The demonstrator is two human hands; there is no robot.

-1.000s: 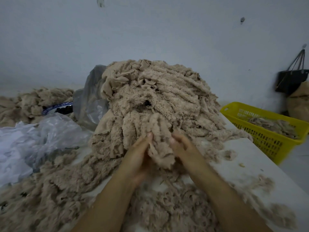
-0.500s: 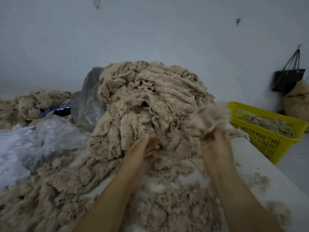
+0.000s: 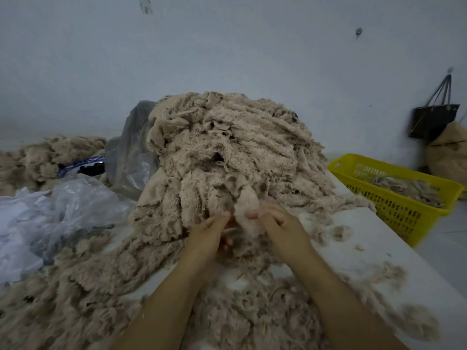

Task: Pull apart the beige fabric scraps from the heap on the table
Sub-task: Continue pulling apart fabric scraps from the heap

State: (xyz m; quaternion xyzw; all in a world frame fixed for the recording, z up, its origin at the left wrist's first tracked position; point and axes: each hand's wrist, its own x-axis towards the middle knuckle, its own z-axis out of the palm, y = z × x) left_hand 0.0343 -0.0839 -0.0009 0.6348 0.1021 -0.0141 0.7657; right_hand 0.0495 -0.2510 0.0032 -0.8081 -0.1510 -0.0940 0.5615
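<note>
The right hand point(image 3: 281, 224), lifted aside with a tuft half a second ago, is being brought back to the heap point(image 3: 227, 152) on the worktop point(image 3: 366, 251). A fresh beige scrap point(image 3: 249, 218) is being pinched between the fingers point(image 3: 267, 215) of that hand and of the left hand point(image 3: 209, 232). It is hanging just beyond the fingertips, still joined to the heap, so another pull is seemingly being started.

a small textile sorting workroom. a white worktop point(image 3: 366, 248) under a big heap of beige scraps point(image 3: 227, 152), a yellow crate point(image 3: 404, 213) of more scraps, plastic bags point(image 3: 63, 205), bare walls point(image 3: 227, 46).
</note>
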